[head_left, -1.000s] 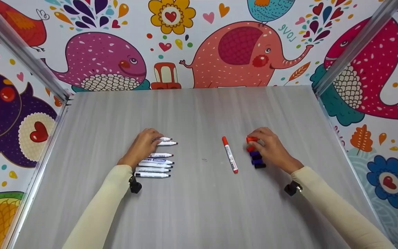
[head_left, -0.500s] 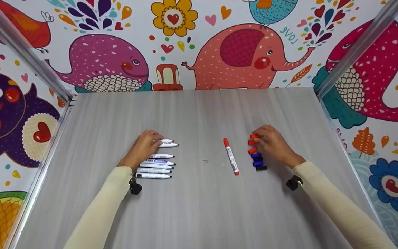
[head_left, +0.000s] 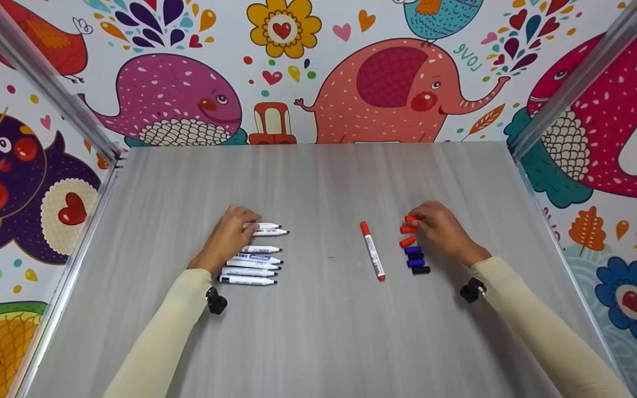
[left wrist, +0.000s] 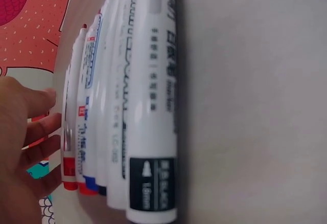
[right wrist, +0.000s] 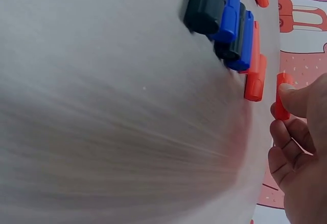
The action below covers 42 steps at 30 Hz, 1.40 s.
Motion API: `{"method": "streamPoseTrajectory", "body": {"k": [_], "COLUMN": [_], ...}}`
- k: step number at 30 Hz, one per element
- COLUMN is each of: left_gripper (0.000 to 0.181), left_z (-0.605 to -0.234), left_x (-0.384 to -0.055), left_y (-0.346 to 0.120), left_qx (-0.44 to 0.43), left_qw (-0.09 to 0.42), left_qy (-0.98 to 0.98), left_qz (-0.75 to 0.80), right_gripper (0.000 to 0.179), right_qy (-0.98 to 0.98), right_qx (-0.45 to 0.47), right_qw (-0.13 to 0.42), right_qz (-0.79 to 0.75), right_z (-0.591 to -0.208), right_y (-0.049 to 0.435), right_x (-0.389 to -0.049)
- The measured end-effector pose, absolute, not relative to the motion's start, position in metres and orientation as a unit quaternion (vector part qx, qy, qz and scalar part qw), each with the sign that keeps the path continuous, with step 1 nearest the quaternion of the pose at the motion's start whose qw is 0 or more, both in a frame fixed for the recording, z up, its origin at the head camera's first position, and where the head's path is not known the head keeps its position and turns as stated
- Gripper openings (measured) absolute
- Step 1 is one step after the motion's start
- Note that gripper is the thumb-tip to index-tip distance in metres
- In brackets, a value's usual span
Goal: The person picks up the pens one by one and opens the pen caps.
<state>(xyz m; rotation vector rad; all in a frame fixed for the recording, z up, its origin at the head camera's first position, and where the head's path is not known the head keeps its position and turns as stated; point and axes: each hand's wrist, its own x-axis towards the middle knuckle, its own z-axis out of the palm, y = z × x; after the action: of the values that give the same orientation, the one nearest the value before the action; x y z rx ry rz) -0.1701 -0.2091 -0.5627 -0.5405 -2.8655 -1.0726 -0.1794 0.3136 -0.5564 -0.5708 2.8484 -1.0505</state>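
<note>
In the head view my left hand [head_left: 229, 235] lies over the rear ends of two white-barrelled markers [head_left: 271, 232] at the far end of a row. In the left wrist view, the fingertips reach the farthest red-ended marker [left wrist: 68, 147], and the thumb stands apart from it. On the right, my right hand [head_left: 441, 232] pinches a red marker cap [right wrist: 282, 98] between thumb and fingers. Two more red caps [head_left: 408, 241] lie just below it, followed by blue caps [head_left: 413, 250] and black caps [head_left: 421, 270] in a line. Part of the held cap is covered by the fingers.
A capped red marker [head_left: 372, 251] lies between the hands, tilted slightly. Several uncapped white markers [head_left: 249, 281] lie parallel below the left hand. The grey wood-grain table [head_left: 318, 342] is bordered by printed walls [head_left: 274, 72] and metal posts [head_left: 567, 83].
My right hand has shifted slightly away from the blue and black caps with the red cap. The red caps have spread apart. The left hand stays nearly still; the head view has shifted a little.
</note>
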Motion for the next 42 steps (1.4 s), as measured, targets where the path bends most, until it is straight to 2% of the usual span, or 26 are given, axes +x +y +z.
{"method": "streamPoseTrajectory", "body": {"k": [15, 28, 35, 42], "left_gripper": [0.027, 0.032, 0.039, 0.042], "left_z": [-0.544, -0.543, -0.547, -0.555], "left_x": [-0.146, -0.123, -0.113, -0.109], "left_y": [-0.178, -0.137, -0.122, -0.101], "left_qx": [-0.192, -0.243, -0.257, -0.274], "left_qw": [0.086, 0.102, 0.089, 0.083], "left_qy": [-0.903, -0.889, -0.883, -0.879], "left_qz": [-0.373, -0.375, -0.382, -0.381], "right_gripper": [0.024, 0.021, 0.021, 0.024], "right_qy": [0.929, 0.926, 0.927, 0.920], "right_qx": [-0.184, -0.202, -0.197, -0.231], "right_qw": [0.041, 0.036, 0.047, 0.029], "right_qz": [-0.320, -0.318, -0.315, -0.314], "right_z": [-0.564, -0.562, -0.559, -0.555], "right_y": [0.312, 0.308, 0.302, 0.292], "right_x": [-0.178, -0.178, -0.178, -0.175]}}
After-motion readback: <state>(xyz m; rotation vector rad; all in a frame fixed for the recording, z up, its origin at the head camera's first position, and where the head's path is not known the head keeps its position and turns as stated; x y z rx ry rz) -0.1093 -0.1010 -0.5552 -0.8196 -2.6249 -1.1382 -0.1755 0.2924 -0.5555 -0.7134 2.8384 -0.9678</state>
